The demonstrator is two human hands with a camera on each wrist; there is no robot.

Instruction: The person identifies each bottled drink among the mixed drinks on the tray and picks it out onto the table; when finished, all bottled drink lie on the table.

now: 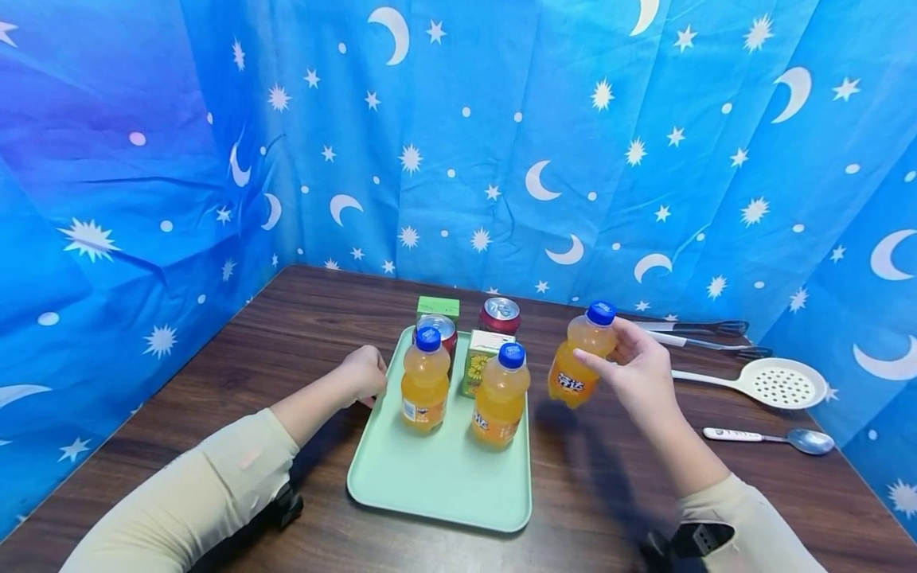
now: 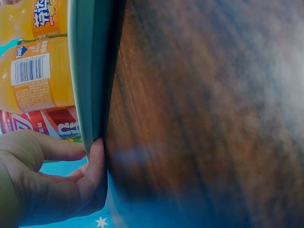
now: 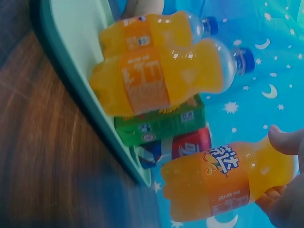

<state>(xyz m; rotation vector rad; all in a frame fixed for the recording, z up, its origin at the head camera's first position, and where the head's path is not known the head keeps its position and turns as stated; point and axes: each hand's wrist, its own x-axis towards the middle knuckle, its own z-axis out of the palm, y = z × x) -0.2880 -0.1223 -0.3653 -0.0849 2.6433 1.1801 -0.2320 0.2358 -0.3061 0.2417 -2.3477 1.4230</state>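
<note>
My right hand grips a bottle of orange soda with a blue cap around its upper part, slightly tilted, to the right of the light green tray. The right wrist view shows the thumb and fingers on either side of that bottle's neck end. At the tray's left edge, my left hand pinches the rim between thumb and fingers, plain in the left wrist view. Two more orange soda bottles stand upright on the tray, one at left and one at right.
Behind those bottles are a green drink carton, a second green carton and two red soda cans, one at the back right, the other partly hidden. On the right lie a white skimmer, a spoon and other long-handled utensils.
</note>
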